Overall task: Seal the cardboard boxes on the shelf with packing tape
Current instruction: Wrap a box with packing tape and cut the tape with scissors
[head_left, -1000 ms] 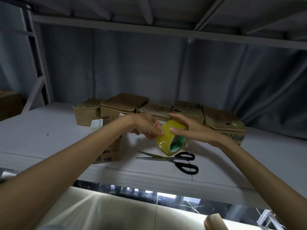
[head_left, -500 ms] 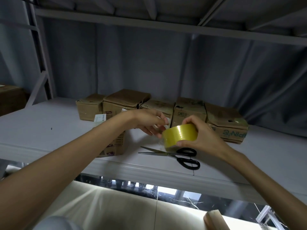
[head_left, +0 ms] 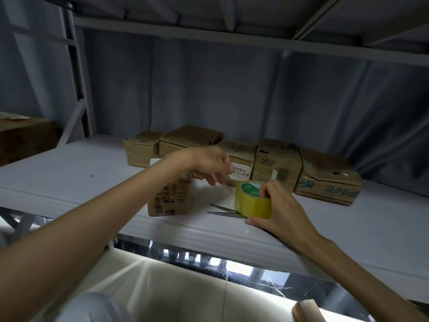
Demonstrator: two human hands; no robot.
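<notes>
The tape roll (head_left: 253, 201) is gripped in the right hand (head_left: 282, 209); the blurred left hand (head_left: 209, 165) beside it cannot be read. The tape end should be drawn leftward toward the near box (head_left: 170, 198).

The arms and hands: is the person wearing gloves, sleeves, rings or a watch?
No. Both arms are bare all the way to the bottom edge of the head view, with no sleeves showing. The left hand and the right hand have no gloves. No rings, watch or bracelet show, though the left hand is blurred. A bit of pale clothing shows at the bottom left.
</notes>
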